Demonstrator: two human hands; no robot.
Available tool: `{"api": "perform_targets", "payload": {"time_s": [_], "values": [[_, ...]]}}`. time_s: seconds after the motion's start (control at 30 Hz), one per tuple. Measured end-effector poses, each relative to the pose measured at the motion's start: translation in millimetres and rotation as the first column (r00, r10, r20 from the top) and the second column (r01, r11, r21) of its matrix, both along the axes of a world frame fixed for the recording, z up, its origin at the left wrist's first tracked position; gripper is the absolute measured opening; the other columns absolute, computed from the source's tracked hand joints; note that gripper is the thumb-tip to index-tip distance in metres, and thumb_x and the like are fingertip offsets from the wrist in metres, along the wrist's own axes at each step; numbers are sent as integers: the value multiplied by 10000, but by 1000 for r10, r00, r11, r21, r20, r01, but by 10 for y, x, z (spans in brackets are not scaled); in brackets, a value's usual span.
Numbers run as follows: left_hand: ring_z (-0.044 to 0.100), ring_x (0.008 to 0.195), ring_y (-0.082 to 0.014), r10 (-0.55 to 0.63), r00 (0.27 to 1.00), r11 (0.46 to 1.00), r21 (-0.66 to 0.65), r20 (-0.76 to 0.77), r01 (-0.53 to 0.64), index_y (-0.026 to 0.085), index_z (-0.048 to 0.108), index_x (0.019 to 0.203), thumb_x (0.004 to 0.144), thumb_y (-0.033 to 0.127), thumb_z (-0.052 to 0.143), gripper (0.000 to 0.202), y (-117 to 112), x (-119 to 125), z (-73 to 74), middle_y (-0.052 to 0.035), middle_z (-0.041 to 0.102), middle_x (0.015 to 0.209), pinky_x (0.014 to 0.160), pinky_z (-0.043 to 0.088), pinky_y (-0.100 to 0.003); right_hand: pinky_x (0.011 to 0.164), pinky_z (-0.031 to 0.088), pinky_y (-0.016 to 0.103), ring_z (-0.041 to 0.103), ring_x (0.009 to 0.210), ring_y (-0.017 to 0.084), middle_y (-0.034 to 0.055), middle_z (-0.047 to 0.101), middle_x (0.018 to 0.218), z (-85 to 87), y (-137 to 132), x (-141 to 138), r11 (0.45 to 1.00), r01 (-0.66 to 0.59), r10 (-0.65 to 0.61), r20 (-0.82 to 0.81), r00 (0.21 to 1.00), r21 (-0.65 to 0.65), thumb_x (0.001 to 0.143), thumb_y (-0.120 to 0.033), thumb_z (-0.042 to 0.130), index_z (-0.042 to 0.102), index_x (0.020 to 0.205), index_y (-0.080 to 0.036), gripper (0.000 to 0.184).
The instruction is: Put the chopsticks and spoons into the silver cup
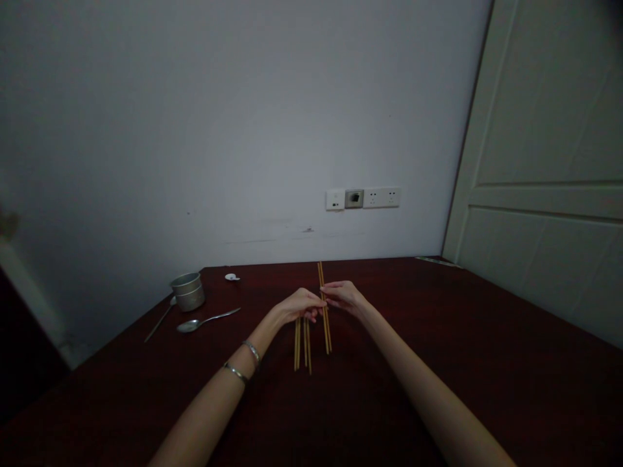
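Several thin wooden chopsticks (302, 344) lie side by side on the dark red table (389, 389), pointing away from me. My left hand (298, 305) rests over their far ends with its fingers curled down onto them. My right hand (345, 296) meets it from the right, its fingertips pinched on a pair of chopsticks (325, 324) that reaches farther toward the wall. Two bracelets sit on my left wrist.
A small metal cup (187, 291) stands at the back left, with a metal spoon (207, 320) in front of it and another utensil handle (158, 323) beside it. A small white object (232, 277) lies near the wall. A door (549, 162) stands at the right.
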State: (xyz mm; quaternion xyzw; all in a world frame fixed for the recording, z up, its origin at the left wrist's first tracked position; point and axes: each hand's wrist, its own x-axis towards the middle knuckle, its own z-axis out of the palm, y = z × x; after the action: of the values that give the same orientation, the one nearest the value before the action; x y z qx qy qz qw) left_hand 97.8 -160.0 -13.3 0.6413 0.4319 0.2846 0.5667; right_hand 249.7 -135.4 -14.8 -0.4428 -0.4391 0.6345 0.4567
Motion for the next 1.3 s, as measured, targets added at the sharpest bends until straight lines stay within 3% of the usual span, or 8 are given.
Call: {"api": "perform_targets", "payload": {"time_s": [0.23, 0.47, 0.57, 0.67, 0.83, 1.03, 1.17, 1.3], "values": [[466, 403, -62, 47, 998, 999, -4, -51, -47, 90, 615, 592, 620, 272, 638, 185, -12, 40, 6, 5, 526, 441, 466, 461, -223, 493, 492, 145, 552, 470, 54, -3, 603, 560, -29, -9, -21, 1000, 3, -3, 0, 1000, -7, 612, -117, 690, 601, 703, -99, 129], [474, 404, -59, 88, 996, 996, -9, -8, -88, 91, 601, 583, 624, 248, 623, 164, 24, 43, -89, 4, 538, 460, 483, 482, -233, 438, 483, 159, 535, 400, 67, -24, 563, 457, -27, 51, -43, 988, 56, -78, 154, 985, 144, 588, -146, 708, 584, 647, -95, 146], [480, 409, -60, 105, 994, 994, -11, -26, -105, 86, 591, 564, 616, 238, 622, 163, 11, 62, -78, -5, 549, 475, 480, 484, -236, 394, 458, 165, 544, 388, 91, -11, 580, 449, 22, 60, -53, 969, 64, -147, 350, 925, 238, 561, -215, 728, 600, 681, -102, 208], [487, 410, -65, 116, 992, 993, -15, -47, -117, 81, 589, 557, 609, 229, 623, 161, 0, 82, -62, -13, 561, 492, 464, 480, -236, 382, 428, 160, 573, 420, 113, 24, 628, 516, 43, 57, -61, 928, 42, -248, 527, 813, 371, 542, -271, 727, 624, 707, -116, 248], [491, 409, -71, 102, 994, 994, -37, -36, -103, 76, 597, 566, 600, 237, 636, 168, 2, 87, -67, -19, 575, 509, 454, 474, -244, 425, 410, 154, 618, 534, 137, 46, 662, 606, 8, 90, -72, 869, -5, -361, 640, 678, 495, 551, -279, 686, 646, 686, -139, 199], [479, 417, -62, 98, 995, 993, -56, -30, -100, 78, 609, 577, 546, 315, 702, 257, -57, 52, -40, -18, 574, 502, 464, 445, -230, 450, 417, 152, 620, 547, 134, 39, 659, 595, 3, 119, -117, 886, -3, -345, 663, 665, 464, 544, -221, 656, 658, 691, -142, 167], [433, 394, -44, 99, 988, 994, -28, -122, -103, 69, 627, 603, 546, 373, 702, 318, -48, -110, 52, -43, 598, 532, 411, 352, -195, 412, 423, 169, 613, 499, 141, 60, 658, 601, -35, 135, -168, 920, -26, -282, 705, 651, 391, 545, -209, 637, 647, 649, -139, 126], [400, 386, -25, 285, 958, 959, 10, -45, -285, 75, 634, 650, 611, 365, 648, 293, 105, -421, 91, -21, 583, 535, 392, 293, -167, 401, 430, 167, 619, 511, 149, 82, 663, 626, -148, 128, -230, 932, -51, -257, 758, 600, 358, 497, -204, 678, 631, 618, -138, 145]]}}
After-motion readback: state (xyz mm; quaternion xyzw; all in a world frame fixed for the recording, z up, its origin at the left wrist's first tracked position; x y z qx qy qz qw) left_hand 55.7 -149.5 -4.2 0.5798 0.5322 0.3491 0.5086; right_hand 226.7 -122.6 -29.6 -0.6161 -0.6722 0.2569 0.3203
